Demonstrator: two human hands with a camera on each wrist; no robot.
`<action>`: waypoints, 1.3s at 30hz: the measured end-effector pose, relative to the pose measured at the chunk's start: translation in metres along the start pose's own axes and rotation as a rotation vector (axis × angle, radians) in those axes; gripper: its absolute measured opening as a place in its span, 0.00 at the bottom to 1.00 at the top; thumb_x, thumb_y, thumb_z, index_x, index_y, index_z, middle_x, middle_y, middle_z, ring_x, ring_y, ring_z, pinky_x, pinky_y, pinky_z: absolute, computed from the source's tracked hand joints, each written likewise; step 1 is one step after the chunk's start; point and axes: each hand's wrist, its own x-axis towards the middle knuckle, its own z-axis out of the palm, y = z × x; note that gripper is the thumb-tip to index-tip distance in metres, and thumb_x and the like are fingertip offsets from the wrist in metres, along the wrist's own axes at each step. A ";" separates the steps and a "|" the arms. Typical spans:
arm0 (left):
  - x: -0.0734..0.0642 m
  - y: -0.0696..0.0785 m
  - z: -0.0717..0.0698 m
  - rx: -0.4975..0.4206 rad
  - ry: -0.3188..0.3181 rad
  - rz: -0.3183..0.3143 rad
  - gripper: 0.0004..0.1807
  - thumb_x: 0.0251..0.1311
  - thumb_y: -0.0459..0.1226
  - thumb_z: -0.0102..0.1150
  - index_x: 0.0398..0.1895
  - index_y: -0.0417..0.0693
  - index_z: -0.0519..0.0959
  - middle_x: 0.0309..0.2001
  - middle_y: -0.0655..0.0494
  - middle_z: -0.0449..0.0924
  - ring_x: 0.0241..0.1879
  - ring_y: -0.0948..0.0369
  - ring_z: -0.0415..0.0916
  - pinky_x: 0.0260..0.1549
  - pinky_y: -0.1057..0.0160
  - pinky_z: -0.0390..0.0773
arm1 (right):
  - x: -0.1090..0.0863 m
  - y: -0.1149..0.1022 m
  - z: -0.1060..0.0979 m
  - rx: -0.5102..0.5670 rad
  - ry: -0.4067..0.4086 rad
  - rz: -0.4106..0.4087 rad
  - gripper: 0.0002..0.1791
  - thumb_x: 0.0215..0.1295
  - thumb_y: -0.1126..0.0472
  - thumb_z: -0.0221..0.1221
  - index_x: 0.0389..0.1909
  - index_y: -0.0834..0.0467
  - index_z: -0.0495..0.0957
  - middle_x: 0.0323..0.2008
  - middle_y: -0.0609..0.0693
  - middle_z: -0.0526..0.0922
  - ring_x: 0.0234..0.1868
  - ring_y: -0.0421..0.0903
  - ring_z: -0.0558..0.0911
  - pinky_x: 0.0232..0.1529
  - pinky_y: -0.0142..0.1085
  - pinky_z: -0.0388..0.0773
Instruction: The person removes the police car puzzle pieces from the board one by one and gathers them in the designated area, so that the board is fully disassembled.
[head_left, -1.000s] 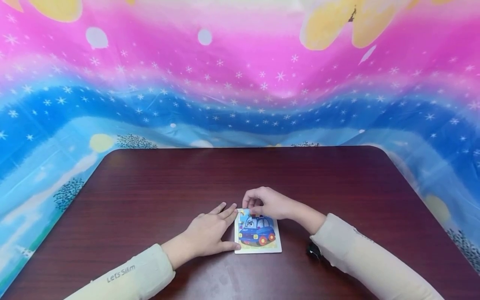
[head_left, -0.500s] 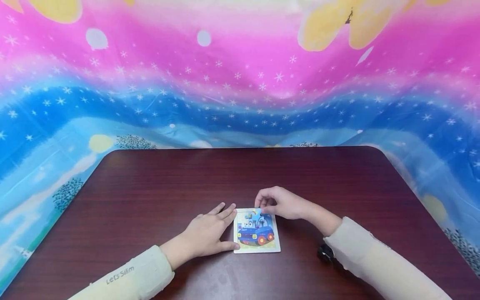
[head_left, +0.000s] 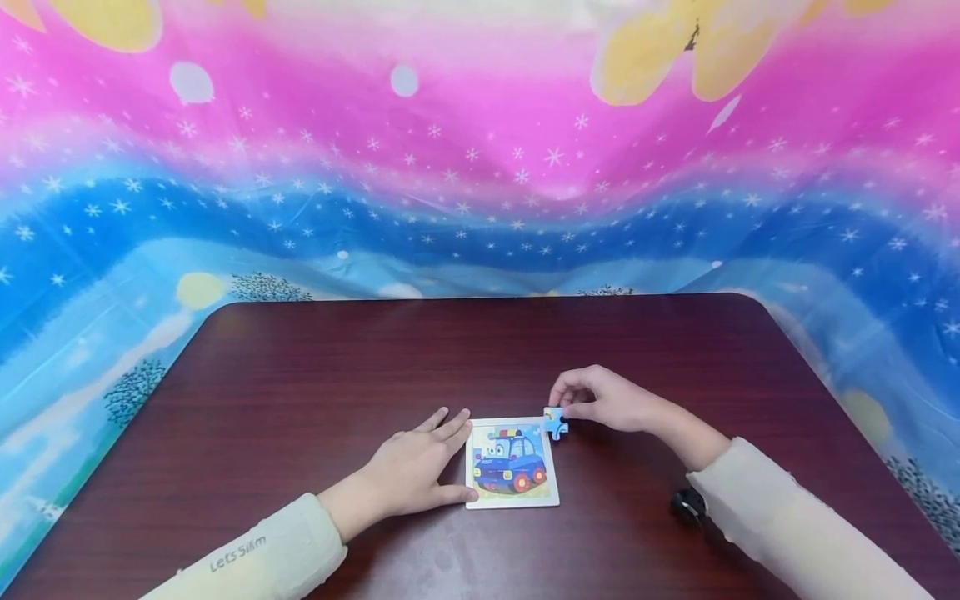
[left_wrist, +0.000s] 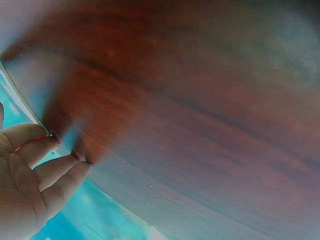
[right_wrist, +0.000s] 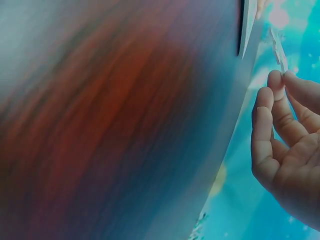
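Observation:
A square jigsaw puzzle [head_left: 510,467] with a white frame and a blue cartoon car picture lies flat on the table. My left hand [head_left: 411,472] rests at its left edge, fingers spread, with the thumb on the frame's lower left corner. Just off the puzzle's upper right corner, my right hand [head_left: 611,400] pinches a light blue puzzle piece [head_left: 556,423] between thumb and forefinger. The right wrist view shows this puzzle piece [right_wrist: 278,51] nearly edge-on, raised at the fingertips of the right hand [right_wrist: 295,135]. Straight fingers of the left hand [left_wrist: 40,175] appear in the left wrist view.
The dark red-brown wooden table [head_left: 360,358] stretches to the sides and back. Behind it hangs a pink and blue patterned cloth [head_left: 480,167]. A small black object [head_left: 687,506] sits at the right sleeve's underside.
My right hand has moved right, carrying the puzzle piece from over the picture's top to beyond the upper right corner. The left hand and the puzzle stay nearly where they were.

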 end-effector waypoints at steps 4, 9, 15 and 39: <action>0.000 0.000 -0.001 0.000 0.001 0.003 0.49 0.55 0.68 0.58 0.73 0.45 0.67 0.75 0.52 0.62 0.74 0.48 0.61 0.47 0.48 0.83 | -0.005 0.009 -0.007 -0.006 -0.001 0.022 0.07 0.68 0.70 0.59 0.40 0.56 0.82 0.33 0.47 0.83 0.35 0.41 0.78 0.38 0.33 0.78; 0.002 -0.001 0.000 0.004 0.002 0.010 0.50 0.55 0.69 0.57 0.73 0.45 0.67 0.75 0.52 0.62 0.74 0.48 0.61 0.49 0.48 0.83 | -0.010 0.019 -0.013 -0.012 -0.007 0.044 0.07 0.67 0.71 0.58 0.39 0.57 0.81 0.32 0.48 0.82 0.35 0.41 0.78 0.37 0.33 0.77; 0.002 -0.001 0.000 0.003 -0.001 0.013 0.50 0.55 0.69 0.57 0.73 0.46 0.66 0.76 0.52 0.62 0.74 0.48 0.61 0.51 0.48 0.82 | -0.011 0.030 -0.013 -0.025 -0.009 0.046 0.07 0.67 0.72 0.58 0.38 0.59 0.81 0.32 0.49 0.83 0.34 0.40 0.78 0.37 0.32 0.78; 0.000 0.000 0.002 -0.019 0.008 0.008 0.50 0.56 0.68 0.58 0.73 0.45 0.66 0.76 0.52 0.62 0.74 0.48 0.61 0.50 0.49 0.82 | 0.018 0.005 -0.006 -0.120 -0.015 -0.012 0.04 0.67 0.66 0.61 0.41 0.58 0.82 0.33 0.46 0.83 0.30 0.40 0.79 0.35 0.33 0.79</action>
